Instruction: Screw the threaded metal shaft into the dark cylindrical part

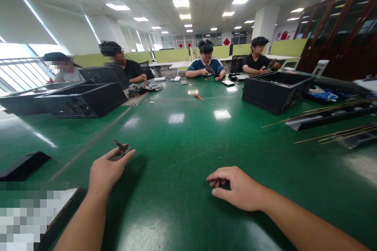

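The left hand (pixel 107 170) pinched a small dark metal part (pixel 121 149) between thumb and fingertips, low over the green bench (pixel 176 157). Its grip was clamped on the piece, which jutted out past the fingers toward the middle of the bench. The right hand (pixel 235 188) rested on the bench well apart from the left. Its fingers were loosely curled under, the grip slack and holding nothing.

Farther along, a red-handled screwdriver (pixel 198 97) lay alone on the surface. An open black computer case (pixel 275 92) stood to the right, with black panels (pixel 330 117) and thin rods (pixel 332 135) lying just beside it. Another black case (pixel 82 100) lay on the left, and a flat black piece (pixel 23 164) sat near the left edge.

4 people (pixel 206 64) sat around the far end of the bench. 2 were on the left side and 2 at the end, each of those 2 with hands on small items. Dark wooden cabinets (pixel 338 27) lined the right wall.
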The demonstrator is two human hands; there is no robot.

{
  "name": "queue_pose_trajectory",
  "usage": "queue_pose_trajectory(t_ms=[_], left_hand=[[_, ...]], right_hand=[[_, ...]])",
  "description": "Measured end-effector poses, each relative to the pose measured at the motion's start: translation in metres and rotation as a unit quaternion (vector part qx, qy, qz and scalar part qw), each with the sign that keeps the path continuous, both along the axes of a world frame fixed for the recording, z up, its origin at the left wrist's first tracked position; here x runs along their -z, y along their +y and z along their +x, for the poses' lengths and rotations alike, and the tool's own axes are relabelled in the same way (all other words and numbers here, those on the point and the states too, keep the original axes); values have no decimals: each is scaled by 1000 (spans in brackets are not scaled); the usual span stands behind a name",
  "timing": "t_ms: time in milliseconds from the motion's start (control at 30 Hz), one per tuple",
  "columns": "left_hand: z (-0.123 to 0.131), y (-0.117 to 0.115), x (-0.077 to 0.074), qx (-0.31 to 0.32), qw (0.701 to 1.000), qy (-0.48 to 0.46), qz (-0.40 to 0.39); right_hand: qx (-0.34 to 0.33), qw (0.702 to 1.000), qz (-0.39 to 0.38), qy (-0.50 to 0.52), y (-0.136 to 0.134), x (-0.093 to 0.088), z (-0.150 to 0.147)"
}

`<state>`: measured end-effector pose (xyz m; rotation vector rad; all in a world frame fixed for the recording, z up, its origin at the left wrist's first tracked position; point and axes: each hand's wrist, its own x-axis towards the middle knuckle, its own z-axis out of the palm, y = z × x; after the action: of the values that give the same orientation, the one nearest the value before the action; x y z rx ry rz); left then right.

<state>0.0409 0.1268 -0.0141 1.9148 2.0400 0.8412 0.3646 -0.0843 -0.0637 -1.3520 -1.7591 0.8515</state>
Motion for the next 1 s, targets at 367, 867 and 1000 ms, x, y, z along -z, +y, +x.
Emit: queue_pose_trajectory(t_ms=[367,867,1000], left_hand=[[110,-99,3,434,900,5,43],[123,-113,38,537,842,-53,-17],[125,-116,40,543,836,-75,-27]], right_hand=[[113,993,18,29,9,3,24],[69,992,73,-79,3,0,7],[69,991,75,-90,3,2,5]])
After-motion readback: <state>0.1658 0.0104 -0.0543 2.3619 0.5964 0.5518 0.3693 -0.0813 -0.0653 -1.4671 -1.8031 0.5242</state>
